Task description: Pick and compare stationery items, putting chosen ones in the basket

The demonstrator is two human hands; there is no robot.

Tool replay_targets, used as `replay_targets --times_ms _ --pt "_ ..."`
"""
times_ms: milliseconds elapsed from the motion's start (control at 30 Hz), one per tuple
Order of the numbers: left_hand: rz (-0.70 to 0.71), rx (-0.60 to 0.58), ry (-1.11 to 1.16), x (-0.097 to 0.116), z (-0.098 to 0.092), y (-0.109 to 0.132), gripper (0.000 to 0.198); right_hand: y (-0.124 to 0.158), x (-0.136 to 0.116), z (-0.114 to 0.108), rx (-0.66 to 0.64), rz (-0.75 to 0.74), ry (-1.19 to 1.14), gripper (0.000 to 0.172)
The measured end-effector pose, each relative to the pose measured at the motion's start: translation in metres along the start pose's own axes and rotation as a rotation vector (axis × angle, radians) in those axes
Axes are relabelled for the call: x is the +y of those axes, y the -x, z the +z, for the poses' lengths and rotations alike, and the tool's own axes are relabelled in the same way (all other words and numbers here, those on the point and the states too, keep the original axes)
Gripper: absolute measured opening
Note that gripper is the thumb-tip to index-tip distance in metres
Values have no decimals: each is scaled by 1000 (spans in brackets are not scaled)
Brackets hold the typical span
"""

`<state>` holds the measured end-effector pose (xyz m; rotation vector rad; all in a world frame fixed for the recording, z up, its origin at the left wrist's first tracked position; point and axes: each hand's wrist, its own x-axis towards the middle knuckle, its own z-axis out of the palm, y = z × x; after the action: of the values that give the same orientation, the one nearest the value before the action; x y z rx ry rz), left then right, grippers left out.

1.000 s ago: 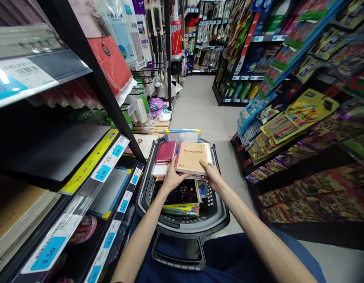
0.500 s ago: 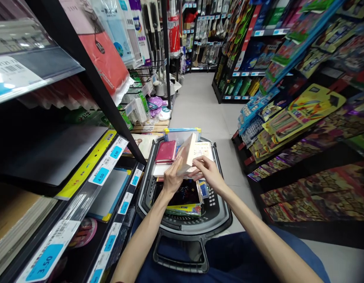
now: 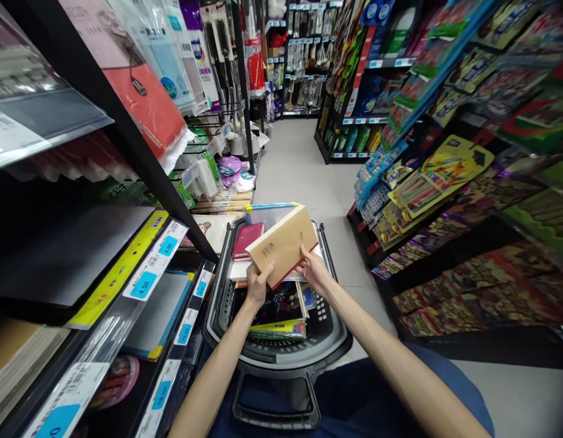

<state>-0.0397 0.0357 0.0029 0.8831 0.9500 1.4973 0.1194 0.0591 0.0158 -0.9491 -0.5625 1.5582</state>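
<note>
A tan notebook [image 3: 285, 244] with a red edge and a barcode on its face is held tilted above the shopping basket [image 3: 275, 358]. My left hand [image 3: 258, 283] is closed on its lower left corner, thumb on the cover. At the lower right edge my right hand [image 3: 315, 271] pinches it, thumb on the face and fingers underneath. Inside the basket, a dark red notebook [image 3: 247, 239] lies at the left. Nearer me are a black sheet with coloured marks [image 3: 275, 302] and a yellow-green packet [image 3: 276, 329]. The notebook partly covers other contents.
Shelving with price labels [image 3: 143, 285] rises close on my left. Hanging packets [image 3: 441, 176] line the rack on the right. The basket's handle [image 3: 276, 420] lies towards me, over my legs. A grey floor aisle [image 3: 293, 152] runs ahead to more shelves.
The notebook has turned from nearly edge-on to showing its broad tan face. My left hand now has its thumb on that face. The whole view has shifted slightly.
</note>
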Motion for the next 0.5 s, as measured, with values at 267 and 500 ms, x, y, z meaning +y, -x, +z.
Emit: replay_targets --times_ms 267,500 --pt "-470 -8 323 -7 -5 -11 54 -1 6 -9 129 -85 67 42" --pt "-565 112 431 -13 -5 -10 54 -1 6 -4 56 -54 145 42"
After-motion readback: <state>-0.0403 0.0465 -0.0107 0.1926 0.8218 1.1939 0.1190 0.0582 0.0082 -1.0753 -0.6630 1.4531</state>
